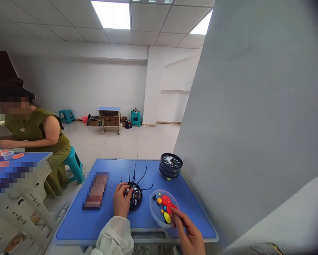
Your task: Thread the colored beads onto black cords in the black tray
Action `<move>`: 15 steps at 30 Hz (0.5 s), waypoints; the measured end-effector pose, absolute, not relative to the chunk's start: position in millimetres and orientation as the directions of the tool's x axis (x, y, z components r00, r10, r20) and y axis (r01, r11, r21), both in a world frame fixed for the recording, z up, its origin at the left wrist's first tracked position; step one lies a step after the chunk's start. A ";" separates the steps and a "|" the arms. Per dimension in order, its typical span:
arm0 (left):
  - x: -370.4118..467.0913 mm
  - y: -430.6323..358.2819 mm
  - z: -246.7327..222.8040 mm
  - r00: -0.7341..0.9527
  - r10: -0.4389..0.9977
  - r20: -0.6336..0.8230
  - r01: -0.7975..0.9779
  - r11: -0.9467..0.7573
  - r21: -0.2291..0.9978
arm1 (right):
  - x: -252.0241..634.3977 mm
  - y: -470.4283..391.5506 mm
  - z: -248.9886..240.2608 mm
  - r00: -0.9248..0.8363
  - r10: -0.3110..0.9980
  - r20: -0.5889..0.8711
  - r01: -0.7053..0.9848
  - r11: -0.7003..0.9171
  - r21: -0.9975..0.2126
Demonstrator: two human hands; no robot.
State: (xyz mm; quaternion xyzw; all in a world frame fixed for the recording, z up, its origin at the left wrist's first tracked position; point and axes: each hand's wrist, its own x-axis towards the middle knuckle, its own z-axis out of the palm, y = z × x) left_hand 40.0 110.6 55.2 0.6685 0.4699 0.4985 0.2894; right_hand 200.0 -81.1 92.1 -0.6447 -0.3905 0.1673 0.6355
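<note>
My left hand (122, 200) pinches the hub of a cluster of thin black bent rods (140, 179), which fan upward and to the right. Right below the rods lies a round black lid (136, 202) printed with small pictures, partly covered by my left hand. On the right, my right hand (188, 230) reaches over the rim of a clear plastic bowl (152, 215). Its thumb and index finger close on a red rounded plastic piece (171, 208). Another red rounded piece (166, 200), a yellow piece (167, 217) and several small coloured balls lie in the bowl.
Stacked round black tins (171, 165) stand at the table's back right. A blurred flat rectangular item (96, 191) lies on the left of the blue table (76, 226). A grey partition (243, 124) borders the right side. Another person (39, 134) sits at a table to the left.
</note>
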 end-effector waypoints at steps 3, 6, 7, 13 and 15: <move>40.0 109.3 54.9 0.069 0.906 0.418 0.349 -0.415 0.840 | 218.2 -76.2 100.5 0.652 0.690 0.314 0.402 0.037 -0.915; 38.8 106.0 57.0 0.073 0.894 0.441 0.353 -0.437 0.827 | 233.0 -70.2 110.7 0.544 0.766 0.343 0.611 -0.082 -0.787; 38.2 104.1 57.8 0.070 0.892 0.446 0.352 -0.440 0.826 | 235.8 -68.6 114.2 0.487 0.808 0.333 0.688 -0.120 -0.716; 40.7 75.8 54.3 0.164 0.753 0.638 0.360 -0.647 0.672 | 233.4 -63.0 129.9 0.340 0.925 0.168 0.896 -0.265 -0.356; 45.1 60.9 50.3 0.298 0.649 0.700 0.343 -0.757 0.555 | 230.8 -61.1 131.7 0.350 0.925 0.146 0.905 -0.294 -0.307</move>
